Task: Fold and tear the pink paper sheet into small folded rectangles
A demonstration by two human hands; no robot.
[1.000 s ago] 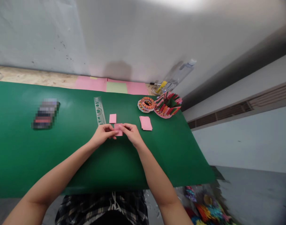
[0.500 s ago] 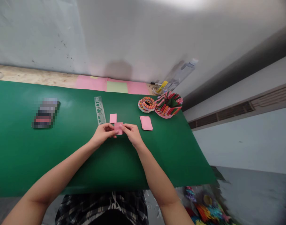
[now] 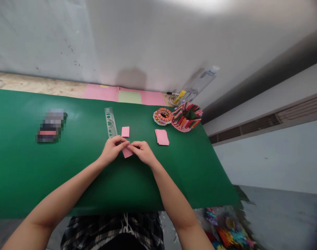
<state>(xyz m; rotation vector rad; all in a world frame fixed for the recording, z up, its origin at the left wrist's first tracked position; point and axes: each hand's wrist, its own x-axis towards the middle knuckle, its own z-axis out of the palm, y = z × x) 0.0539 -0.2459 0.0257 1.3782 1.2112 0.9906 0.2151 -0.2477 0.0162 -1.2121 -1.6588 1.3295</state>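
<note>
Between my hands, over the green table, is a small pink paper, tilted, its upper part covered by fingers. My left hand pinches its top edge. The fingertips of my right hand meet the left ones and press on the same paper. Just beyond them lies another pink paper piece, and a clear stencil ruler is beside it on the left. A stack of pink paper pieces rests to the right of my right hand.
Orange-and-white paper rings and a round holder of folded papers stand at the back right. Behind them leans a clear bottle. A blurred dark object lies left. Pink sheets line the wall on the green table.
The held paper has turned and now points down toward me, more covered by fingers. Both hands have drawn together, the right moving slightly left.
</note>
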